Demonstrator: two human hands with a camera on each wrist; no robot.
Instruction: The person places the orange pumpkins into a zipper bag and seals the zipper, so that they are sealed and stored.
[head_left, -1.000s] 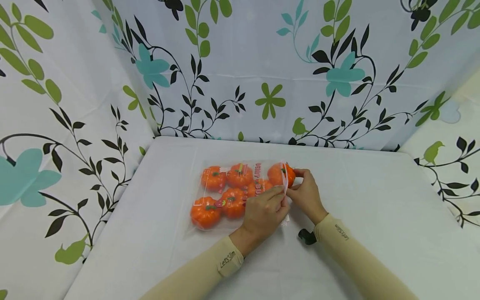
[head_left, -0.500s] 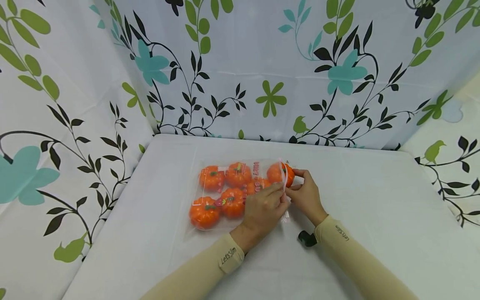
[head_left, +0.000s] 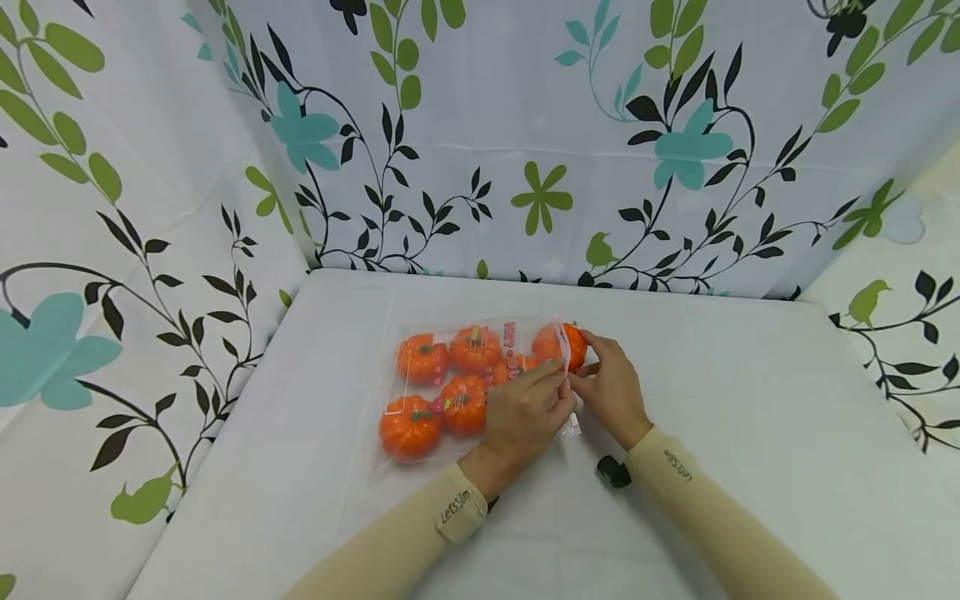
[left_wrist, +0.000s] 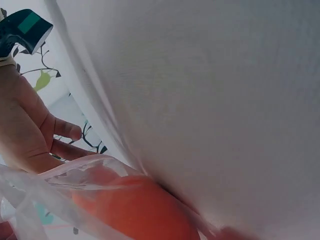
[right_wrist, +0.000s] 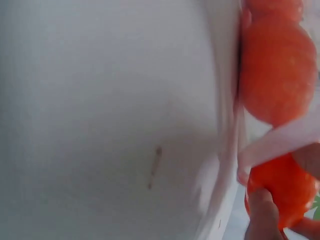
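Observation:
A clear zip bag (head_left: 510, 335) with pink print lies flat in the head view, holding several small orange pumpkins (head_left: 410, 427). My left hand (head_left: 525, 412) pinches the near part of the bag's mouth strip. At that mouth, my right hand (head_left: 611, 387) grips another orange pumpkin (head_left: 576, 346), partly inside the opening. In the right wrist view, the thumb and fingers hold this pumpkin (right_wrist: 285, 187) beside the pale strip. Through the plastic, the left wrist view shows an orange pumpkin (left_wrist: 145, 212) and my right hand (left_wrist: 30, 130) beyond it. My left fingertips are partly hidden.
A white cloth-covered table (head_left: 750, 400) lies under everything. A patterned curtain (head_left: 480, 150) hangs behind and at both sides. A dark wrist camera (head_left: 613, 472) sits by my right cuff.
My right hand has shifted slightly left with its pumpkin, towards the bag. My left hand keeps its pinch on the mouth strip, and the bag's mouth has moved a little left.

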